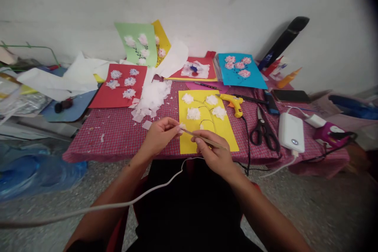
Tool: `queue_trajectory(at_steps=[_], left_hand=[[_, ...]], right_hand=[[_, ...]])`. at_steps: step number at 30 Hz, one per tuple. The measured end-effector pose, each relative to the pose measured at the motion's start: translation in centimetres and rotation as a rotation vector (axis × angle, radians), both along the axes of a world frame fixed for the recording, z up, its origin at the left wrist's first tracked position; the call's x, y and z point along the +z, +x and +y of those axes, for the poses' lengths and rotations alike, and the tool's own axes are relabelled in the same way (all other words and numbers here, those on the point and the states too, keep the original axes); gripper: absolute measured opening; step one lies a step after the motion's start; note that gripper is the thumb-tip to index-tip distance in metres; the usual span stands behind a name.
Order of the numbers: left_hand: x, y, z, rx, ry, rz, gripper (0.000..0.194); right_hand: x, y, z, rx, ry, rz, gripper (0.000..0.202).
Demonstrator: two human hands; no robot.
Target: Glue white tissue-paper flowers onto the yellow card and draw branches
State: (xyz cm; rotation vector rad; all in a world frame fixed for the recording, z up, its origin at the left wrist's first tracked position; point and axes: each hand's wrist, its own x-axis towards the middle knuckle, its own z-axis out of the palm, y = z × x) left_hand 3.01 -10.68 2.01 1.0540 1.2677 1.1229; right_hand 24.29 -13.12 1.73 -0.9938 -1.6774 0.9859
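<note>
My left hand point(161, 136) pinches a small piece of white tissue paper point(182, 126) between thumb and fingertips. In my right hand point(215, 155) is a thin wooden stick point(212, 142), gripped like a pencil, its tip meeting the tissue piece. Both hands are over the lower part of a yellow paper sheet point(186, 145). Drawn stems curve across that sheet, with several fluffy white tissue flowers point(193, 113) on it; one low flower is partly hidden by my right hand. Left of the sheet lies a heap of white tissue squares point(152, 98).
A yellow glue gun point(235, 104) touches the sheet's right side, its cord hanging off the table. Black scissors point(264, 132), a white power bank point(291, 132) and a phone point(291, 95) lie to the right. Red point(102, 96), green point(134, 33) and blue point(245, 80) flower sheets stand behind. A white cable point(118, 204) crosses my lap.
</note>
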Motion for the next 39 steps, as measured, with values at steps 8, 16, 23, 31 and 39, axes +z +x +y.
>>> queue_trajectory(at_steps=[8, 16, 23, 31, 39], left_hand=[[0.1, -0.2, -0.4, -0.107, 0.041, 0.077, 0.025], [-0.3, 0.3, -0.6, -0.148, 0.035, 0.114, 0.027], [0.2, 1.0, -0.9, -0.229, 0.054, 0.159, 0.025], [-0.3, 1.8, -1.4, -0.273, 0.286, 0.333, 0.033], [-1.0, 2.4, -1.2, -0.223, 0.366, 0.364, 0.023]], right_hand=[[-0.3, 0.3, 0.3, -0.015, -0.114, 0.067, 0.024], [-0.1, 0.6, 0.5, -0.079, -0.234, 0.187, 0.027], [0.5, 0.8, 0.8, -0.131, -0.077, 0.069, 0.024], [1.1, 0.7, 1.2, -0.192, -0.125, 0.107, 0.025], [0.7, 1.4, 1.7, -0.210, -0.316, 0.354, 0.031]])
